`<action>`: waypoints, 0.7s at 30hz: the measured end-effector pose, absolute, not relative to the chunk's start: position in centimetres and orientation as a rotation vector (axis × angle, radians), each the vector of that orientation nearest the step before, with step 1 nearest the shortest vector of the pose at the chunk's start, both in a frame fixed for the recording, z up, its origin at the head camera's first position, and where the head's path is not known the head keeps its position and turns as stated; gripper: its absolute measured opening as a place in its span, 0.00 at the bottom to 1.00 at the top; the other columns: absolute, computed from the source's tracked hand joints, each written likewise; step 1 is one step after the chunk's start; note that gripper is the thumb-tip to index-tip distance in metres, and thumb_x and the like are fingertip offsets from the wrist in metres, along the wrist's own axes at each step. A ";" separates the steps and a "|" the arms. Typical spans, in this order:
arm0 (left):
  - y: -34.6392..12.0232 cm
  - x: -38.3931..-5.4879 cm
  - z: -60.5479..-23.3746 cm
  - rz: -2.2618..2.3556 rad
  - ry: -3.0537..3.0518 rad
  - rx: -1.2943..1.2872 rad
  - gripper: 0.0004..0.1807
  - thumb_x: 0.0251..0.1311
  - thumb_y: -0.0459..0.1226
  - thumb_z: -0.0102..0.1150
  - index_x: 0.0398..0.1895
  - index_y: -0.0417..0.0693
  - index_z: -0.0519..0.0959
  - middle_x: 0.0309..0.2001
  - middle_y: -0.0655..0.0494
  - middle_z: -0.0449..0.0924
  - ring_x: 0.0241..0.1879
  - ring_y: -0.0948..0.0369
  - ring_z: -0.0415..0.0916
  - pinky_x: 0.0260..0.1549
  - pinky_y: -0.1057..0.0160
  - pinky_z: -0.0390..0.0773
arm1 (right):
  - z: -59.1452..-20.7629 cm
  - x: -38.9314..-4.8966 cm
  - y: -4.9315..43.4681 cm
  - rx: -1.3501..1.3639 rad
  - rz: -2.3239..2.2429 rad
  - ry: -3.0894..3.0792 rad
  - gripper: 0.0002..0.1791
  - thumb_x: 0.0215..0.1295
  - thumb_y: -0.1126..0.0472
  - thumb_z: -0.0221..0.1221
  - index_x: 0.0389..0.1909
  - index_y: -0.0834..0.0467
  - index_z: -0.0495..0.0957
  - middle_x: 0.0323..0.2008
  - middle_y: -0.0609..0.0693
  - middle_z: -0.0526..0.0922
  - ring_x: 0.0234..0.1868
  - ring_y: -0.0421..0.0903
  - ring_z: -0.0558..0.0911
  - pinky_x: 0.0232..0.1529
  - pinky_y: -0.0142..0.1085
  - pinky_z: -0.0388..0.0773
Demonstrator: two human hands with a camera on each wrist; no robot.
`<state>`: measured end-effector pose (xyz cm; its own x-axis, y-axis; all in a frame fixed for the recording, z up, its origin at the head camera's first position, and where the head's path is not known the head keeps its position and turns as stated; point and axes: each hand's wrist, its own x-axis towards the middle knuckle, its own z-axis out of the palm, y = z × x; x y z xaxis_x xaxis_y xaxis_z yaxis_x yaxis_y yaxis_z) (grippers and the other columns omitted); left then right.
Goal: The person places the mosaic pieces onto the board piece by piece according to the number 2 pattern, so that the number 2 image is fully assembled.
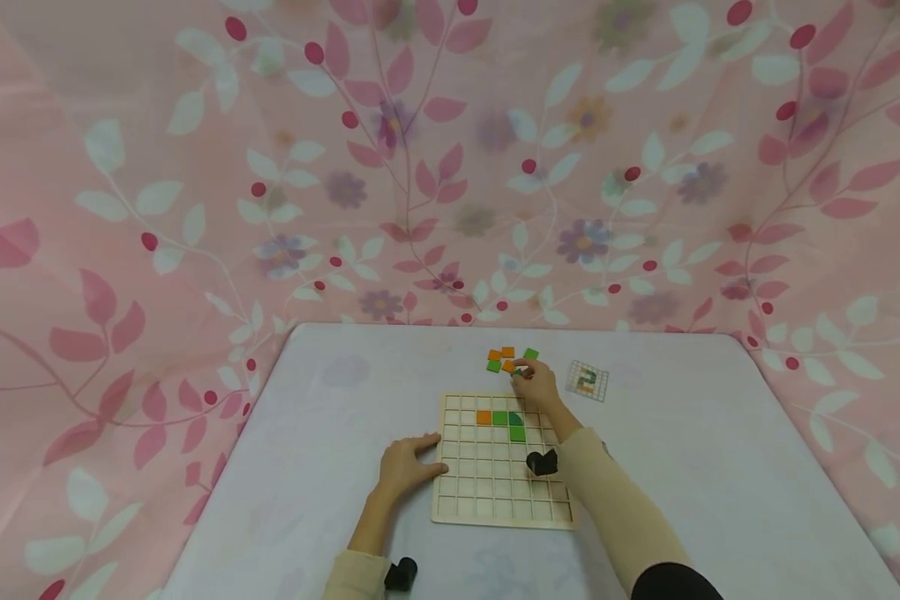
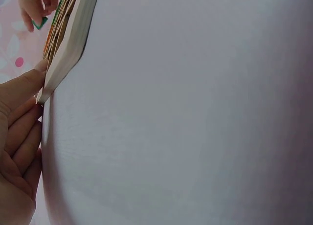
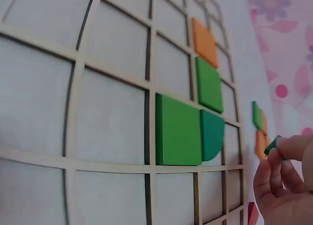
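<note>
My right hand (image 1: 537, 387) is beyond the far edge of a wooden grid board (image 1: 472, 487), pinching a small dark green tile (image 3: 272, 146) between thumb and fingertips. On the board, an orange square tile (image 1: 483, 417), a green square tile (image 1: 499, 418) and a dark green rounded tile (image 1: 515, 419) lie in one row. Another green square tile (image 1: 517, 433) sits in the cell nearer me, below the rounded one. My left hand (image 1: 403, 468) rests at the board's left edge, its fingers extended, the thumb tip touching the rim.
Loose orange tiles (image 1: 507, 352) and green tiles (image 1: 493, 366) lie behind the board, near my right hand. Right of them is a small card (image 1: 588, 381) with a gridded pattern. A white table (image 1: 330, 400) carries everything, with a floral pink cloth (image 1: 450, 167) behind.
</note>
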<state>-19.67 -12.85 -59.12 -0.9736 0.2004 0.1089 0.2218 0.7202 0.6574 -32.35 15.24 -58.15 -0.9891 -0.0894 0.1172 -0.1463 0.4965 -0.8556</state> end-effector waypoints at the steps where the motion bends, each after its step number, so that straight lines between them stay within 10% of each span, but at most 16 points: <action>1: -12.8 -19.7 -59.1 -1.111 -2.887 -0.354 0.31 0.41 0.48 0.74 0.52 0.46 0.81 0.50 0.51 0.81 0.51 0.49 0.77 0.49 0.49 0.75 | -57.2 -31.3 15.3 0.207 1.574 -2.623 0.14 0.60 0.70 0.56 0.46 0.71 0.77 0.30 0.62 0.76 0.27 0.48 0.75 0.24 0.38 0.73; 9: -12.9 -19.5 -58.9 -1.118 -2.880 -0.359 0.31 0.41 0.47 0.74 0.51 0.45 0.81 0.50 0.49 0.81 0.51 0.48 0.77 0.49 0.48 0.74 | -54.2 -25.2 16.2 0.232 1.829 -2.554 0.15 0.63 0.75 0.53 0.49 0.78 0.73 0.36 0.71 0.80 0.32 0.58 0.83 0.33 0.42 0.82; 21: -12.7 -19.5 -59.0 -1.126 -2.878 -0.352 0.31 0.41 0.47 0.73 0.52 0.45 0.81 0.51 0.48 0.80 0.52 0.48 0.77 0.49 0.48 0.74 | -57.6 -20.4 14.2 0.487 1.354 -2.730 0.10 0.58 0.73 0.60 0.40 0.70 0.82 0.35 0.59 0.83 0.32 0.48 0.81 0.32 0.31 0.78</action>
